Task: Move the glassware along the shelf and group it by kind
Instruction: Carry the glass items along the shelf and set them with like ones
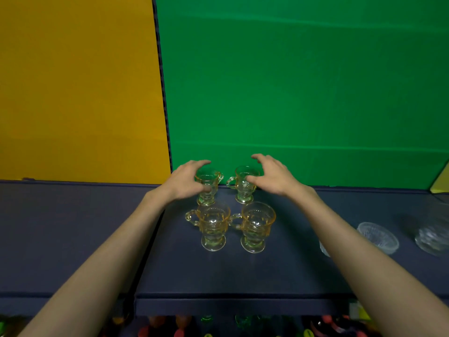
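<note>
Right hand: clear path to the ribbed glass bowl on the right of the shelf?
Probably yes. The right hand rests on a back mug; the ribbed bowl sits just outside that forearm, nothing between.

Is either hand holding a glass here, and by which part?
Each hand grips one rear mug by its bowl: left hand on the left rear mug, right hand on the right rear mug.

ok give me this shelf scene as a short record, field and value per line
surface: dark blue shelf
handled cups: four, amber-tinted, footed, in two rows
back left cup: left hand wrapped around it
back right cup: right hand at its side, grip unclear
front left cup: free
front right cup: free
clear glass dishes: to the right, apart from the cups
backdrop: yellow left, green right
</note>
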{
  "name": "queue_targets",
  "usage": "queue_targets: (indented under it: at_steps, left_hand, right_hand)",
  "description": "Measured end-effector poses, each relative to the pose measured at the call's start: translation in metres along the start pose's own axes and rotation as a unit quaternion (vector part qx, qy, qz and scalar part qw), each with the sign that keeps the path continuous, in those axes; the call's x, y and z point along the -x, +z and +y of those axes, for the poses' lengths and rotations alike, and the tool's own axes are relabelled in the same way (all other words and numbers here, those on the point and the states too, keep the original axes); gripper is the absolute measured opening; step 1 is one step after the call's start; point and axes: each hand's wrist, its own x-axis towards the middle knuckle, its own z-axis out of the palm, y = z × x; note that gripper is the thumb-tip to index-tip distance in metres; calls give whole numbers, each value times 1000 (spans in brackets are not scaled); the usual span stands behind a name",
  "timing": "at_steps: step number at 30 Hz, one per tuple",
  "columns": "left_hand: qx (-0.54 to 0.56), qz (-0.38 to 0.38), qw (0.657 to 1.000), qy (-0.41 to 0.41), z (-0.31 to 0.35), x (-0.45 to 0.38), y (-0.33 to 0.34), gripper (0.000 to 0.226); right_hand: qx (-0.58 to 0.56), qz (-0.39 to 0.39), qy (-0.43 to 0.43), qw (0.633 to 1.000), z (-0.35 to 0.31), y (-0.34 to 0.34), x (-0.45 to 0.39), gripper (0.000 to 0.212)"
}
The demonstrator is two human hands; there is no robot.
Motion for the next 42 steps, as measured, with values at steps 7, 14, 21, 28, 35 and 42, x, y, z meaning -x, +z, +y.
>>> queue_targets:
  at_steps: [7,14,21,28,35,42]
  left_hand:
    - [-66,10,998,7,-11,-6,8,86]
    - [-106,37,994,-5,-6,-7,-10,113]
    - [33,-81,996,9,-13,-16,-8,103]
    - [-65,-19,998,19,-11,-16,0,97]
    - [-71,14,997,-1,-12,-11,5,98]
    - [54,-26,998,-14,-18,-6,12,92]
  right_hand:
    - [4,-33,-3,999,-1,9,-12,85]
    - [13,-31,-4,999,2,12,-17,80]
    - [10,-50,-9,999,4,13,-18,80]
    - [8,-45,-3,999,8,12,-14,85]
    - [-8,-42,1,999,16,12,-6,82]
    - [-19,-49,10,999,16,10,-2,83]
